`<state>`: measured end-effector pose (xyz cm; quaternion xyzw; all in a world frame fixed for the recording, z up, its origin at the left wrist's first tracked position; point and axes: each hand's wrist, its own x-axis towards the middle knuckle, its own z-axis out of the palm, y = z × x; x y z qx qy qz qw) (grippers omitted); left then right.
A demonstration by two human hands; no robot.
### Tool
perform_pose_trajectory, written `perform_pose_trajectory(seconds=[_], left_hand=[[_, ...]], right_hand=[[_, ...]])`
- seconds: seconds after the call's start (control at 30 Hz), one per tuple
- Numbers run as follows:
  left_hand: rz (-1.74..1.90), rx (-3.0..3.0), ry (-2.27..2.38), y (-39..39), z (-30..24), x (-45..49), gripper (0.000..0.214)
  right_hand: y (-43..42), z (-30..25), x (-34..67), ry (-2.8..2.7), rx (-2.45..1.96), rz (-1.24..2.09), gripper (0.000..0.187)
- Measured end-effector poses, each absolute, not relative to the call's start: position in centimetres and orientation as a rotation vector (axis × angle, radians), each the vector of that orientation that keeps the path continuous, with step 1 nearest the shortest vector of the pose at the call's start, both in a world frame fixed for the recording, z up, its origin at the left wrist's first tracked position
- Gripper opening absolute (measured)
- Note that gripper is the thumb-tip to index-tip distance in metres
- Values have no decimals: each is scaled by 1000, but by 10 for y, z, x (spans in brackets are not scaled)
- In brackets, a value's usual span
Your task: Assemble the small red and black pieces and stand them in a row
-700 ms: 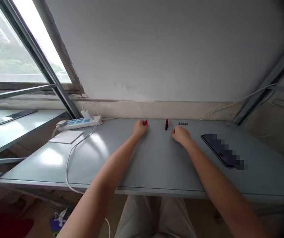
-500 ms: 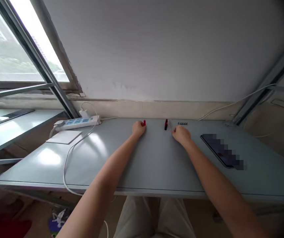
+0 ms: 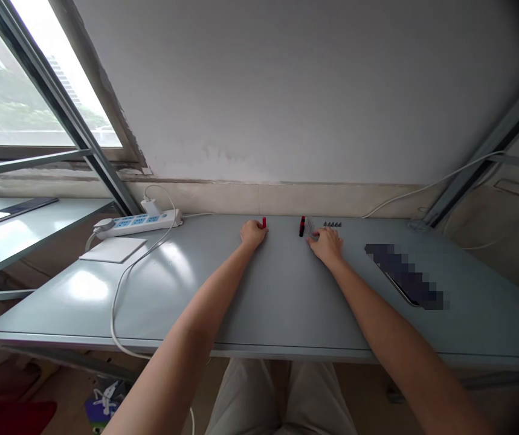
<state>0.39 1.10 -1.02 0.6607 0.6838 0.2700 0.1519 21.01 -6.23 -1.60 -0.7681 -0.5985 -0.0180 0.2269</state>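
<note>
Glossy grey tabletop (image 3: 286,290), left hand (image 3: 252,233) curled against small red plastic cylinder (image 3: 264,222), right hand (image 3: 328,245) fingers held together, shifted farther onto small clear packet (image 3: 309,227)

Power strip (image 3: 136,222) and white pad (image 3: 113,249) lie on the table (image 3: 259,302), well left of the left hand (image 3: 252,232). Dark phone (image 3: 404,275) lies near, right of the right hand (image 3: 327,244).

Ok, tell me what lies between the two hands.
In the head view: a small red piece beside the left hand, bare table, then a red-and-black piece beside the right hand.
</note>
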Motion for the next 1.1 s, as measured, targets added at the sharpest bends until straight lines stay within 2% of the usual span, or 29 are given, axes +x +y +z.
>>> perform_pose_trajectory(seconds=[0.13, 0.23, 0.37, 0.43, 0.53, 0.6, 0.73, 0.93, 1.1], left_hand=[[1013, 1980, 2039, -1, -6, 7, 33], [1171, 2253, 1912, -16, 2, 16, 28], [1019, 2689, 1511, -33, 8, 35, 27], [878, 2815, 1337, -38, 8, 45, 34], [733, 2854, 1304, -42, 3, 58, 50], [658, 2850, 1336, -43, 0, 63, 53], [586, 2835, 1392, -40, -2, 67, 43], [810, 2617, 1511, -36, 1, 68, 21], [912, 2246, 1569, -33, 6, 61, 13]], right_hand=[[-61, -17, 209, -1618, -2120, -55, 30], [-59, -18, 209, -1604, -2114, -56, 29], [-59, -19, 209, -1589, -2102, -67, 29], [-58, -19, 209, -1586, -2105, -66, 29], [-58, -18, 209, -1585, -2117, -50, 27], [-58, -18, 209, -1587, -2120, -41, 27], [-58, -18, 209, -1589, -2120, -45, 28], [-57, -19, 209, -1591, -2110, -50, 27], [-55, -20, 210, -1591, -2091, -52, 27]])
